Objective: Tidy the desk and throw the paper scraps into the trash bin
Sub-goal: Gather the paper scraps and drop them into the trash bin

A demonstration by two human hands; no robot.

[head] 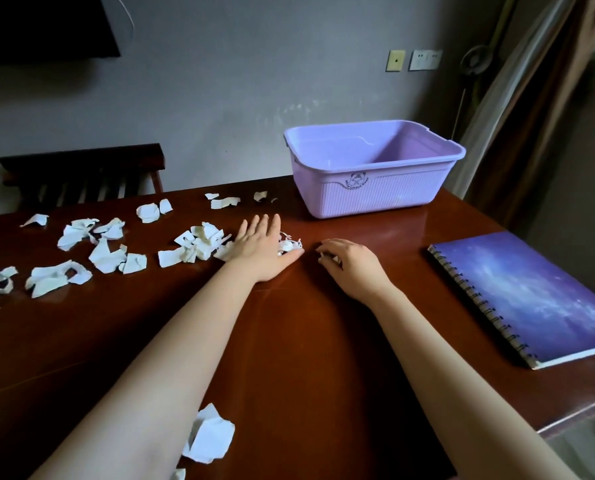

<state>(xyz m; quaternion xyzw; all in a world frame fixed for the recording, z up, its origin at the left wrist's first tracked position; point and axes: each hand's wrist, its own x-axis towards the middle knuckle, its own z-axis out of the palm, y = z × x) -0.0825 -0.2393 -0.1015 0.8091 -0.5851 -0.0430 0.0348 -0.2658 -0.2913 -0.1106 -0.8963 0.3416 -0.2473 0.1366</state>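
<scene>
Several torn white paper scraps (81, 251) lie scattered over the left half of the dark wooden desk (289, 341). My left hand (261, 247) lies flat with straight fingers on a small heap of scraps (291, 244) near the desk's middle. Just to its right, my right hand (348, 261) has its fingers curled down and pinches a small white scrap (334, 259) at its fingertips. The purple plastic bin (372, 168) stands beyond both hands at the back right, and no scraps show inside it. One larger crumpled scrap (209, 438) lies near the front edge under my left forearm.
A spiral notebook with a purple cover (531, 296) lies at the desk's right edge. A dark wooden chair back (81, 174) stands behind the desk at the left. A curtain (531, 116) hangs at the right.
</scene>
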